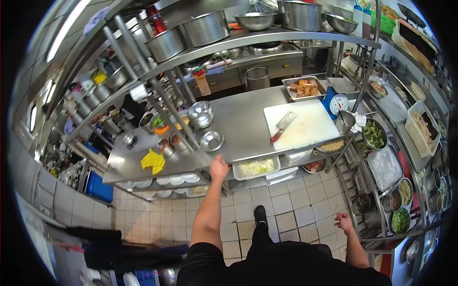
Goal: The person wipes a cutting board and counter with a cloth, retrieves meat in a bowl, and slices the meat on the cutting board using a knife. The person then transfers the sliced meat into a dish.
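My left hand [219, 168] reaches forward to the front edge of the steel counter [238, 119]. Its fingers are hidden behind the back of the hand, so what they do does not show. Just beyond it lies a shallow metal bowl [212, 141], with a gap between them. A stack of metal bowls [200, 114] stands farther back. My right hand [343, 222] hangs low on the right over the tiled floor, fingers loosely bent and apart, holding nothing I can see. A cleaver [284, 126] with a red handle rests on the white cutting board [310, 128].
Under the counter sits a tub of chopped vegetables [257, 168]. A blue dial scale [338, 104] and a tray of orange-brown pieces [304, 88] stand behind the board. Steel posts carry an overhead shelf [267, 40] with pots. A yellow cloth [152, 161] lies left; a food rack [381, 190] stands right.
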{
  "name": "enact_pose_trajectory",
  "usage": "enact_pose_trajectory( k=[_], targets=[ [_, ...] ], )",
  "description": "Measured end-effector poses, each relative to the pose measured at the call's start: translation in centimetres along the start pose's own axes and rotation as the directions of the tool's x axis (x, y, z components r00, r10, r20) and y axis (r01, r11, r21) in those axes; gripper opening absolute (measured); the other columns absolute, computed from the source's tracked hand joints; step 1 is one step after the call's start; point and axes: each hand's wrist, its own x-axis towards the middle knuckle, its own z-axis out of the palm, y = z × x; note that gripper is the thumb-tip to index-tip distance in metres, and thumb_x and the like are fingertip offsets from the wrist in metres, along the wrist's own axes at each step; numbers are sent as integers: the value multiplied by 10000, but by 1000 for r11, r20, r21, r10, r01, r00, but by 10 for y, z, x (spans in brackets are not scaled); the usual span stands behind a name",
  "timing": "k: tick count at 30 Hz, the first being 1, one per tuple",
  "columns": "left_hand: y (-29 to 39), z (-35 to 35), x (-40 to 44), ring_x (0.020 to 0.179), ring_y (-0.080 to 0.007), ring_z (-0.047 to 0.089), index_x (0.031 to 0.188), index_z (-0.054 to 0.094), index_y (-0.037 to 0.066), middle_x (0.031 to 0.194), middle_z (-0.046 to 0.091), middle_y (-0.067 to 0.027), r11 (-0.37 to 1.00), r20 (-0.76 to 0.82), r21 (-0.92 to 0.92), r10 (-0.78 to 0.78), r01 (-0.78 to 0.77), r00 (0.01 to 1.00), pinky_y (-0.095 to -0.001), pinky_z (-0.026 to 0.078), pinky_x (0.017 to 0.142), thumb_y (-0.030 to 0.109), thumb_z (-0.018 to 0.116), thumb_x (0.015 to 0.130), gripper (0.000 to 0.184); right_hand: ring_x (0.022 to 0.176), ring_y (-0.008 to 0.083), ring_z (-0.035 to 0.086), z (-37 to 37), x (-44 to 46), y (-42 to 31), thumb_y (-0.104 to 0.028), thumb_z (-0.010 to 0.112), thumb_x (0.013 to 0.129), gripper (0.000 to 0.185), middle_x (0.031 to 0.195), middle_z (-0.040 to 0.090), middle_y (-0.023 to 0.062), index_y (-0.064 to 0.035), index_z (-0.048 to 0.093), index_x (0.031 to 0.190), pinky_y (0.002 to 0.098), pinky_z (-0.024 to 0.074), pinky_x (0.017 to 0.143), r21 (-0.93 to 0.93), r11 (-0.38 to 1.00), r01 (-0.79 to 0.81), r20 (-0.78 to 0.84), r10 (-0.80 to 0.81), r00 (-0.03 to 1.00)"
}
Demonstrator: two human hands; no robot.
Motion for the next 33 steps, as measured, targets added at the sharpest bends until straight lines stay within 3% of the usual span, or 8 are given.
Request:
enact_pose_trajectory(
  k=[5,10,12,14,18,24,28,33],
  targets=[
    [5,-3,159,951,-358,571,1050,584,82,1142,530,-160,982,-254,130,166,-136,953,-447,473,810,151,508,807,264,624,242,592,-19,42,100,-162,554,825,144,774,606,76,-95,557,953,340,455,535,86,962,-260,-64,265,962],
    [-43,5,272,1063,-297,549,1061,612,62,1134,573,-134,866,125,488,56,-110,991,-392,461,906,168,574,776,306,726,292,632,-33,40,89,-185,563,775,157,735,620,161,-36,612,792,395,490,617,-870,493,-14,-110,-167,980],
    [-47,21,299,998,-317,583,1010,633,62,1122,585,-136,914,123,403,-109,50,986,-409,479,875,173,553,798,253,787,369,621,8,8,-102,-229,529,843,257,822,630,236,5,637,835,413,486,711,-626,772,-106,-493,-287,821],
    [-55,21,302,905,-341,604,946,635,55,1058,605,-162,877,184,480,-116,14,976,-431,494,806,243,534,839,239,719,215,620,1,21,-212,-182,548,871,209,774,644,156,15,615,888,337,476,658,-432,872,231,-459,-433,776],
    [-24,7,237,761,-373,603,822,614,33,802,611,-185,921,-182,376,186,-106,966,-481,473,670,357,525,864,339,780,190,589,30,-24,-435,-153,578,866,212,879,628,124,10,607,997,303,460,724,-637,611,470,-425,-787,447],
    [-46,45,101,1097,-330,489,947,670,63,1062,633,-117,784,326,590,-13,-193,945,-463,335,956,480,617,753,463,843,241,580,21,-63,-649,-127,593,851,212,966,609,123,-10,593,1027,319,455,778,-894,-148,423,12,-951,-309],
    [-43,45,109,1100,-295,491,957,678,81,1061,640,-99,765,300,637,-141,-88,944,-429,336,964,450,627,754,425,987,225,554,22,-48,-755,-374,595,857,445,1075,586,116,-63,557,1173,331,438,828,-772,-298,562,202,-952,-229],
    [-25,40,131,1174,-263,484,882,709,110,1053,652,-102,763,330,645,-340,53,881,-425,386,939,352,613,773,282,1177,229,444,62,-48,-837,-583,580,804,782,1316,453,163,-44,406,1343,353,351,988,-604,-232,763,641,-711,291]
  ],
)
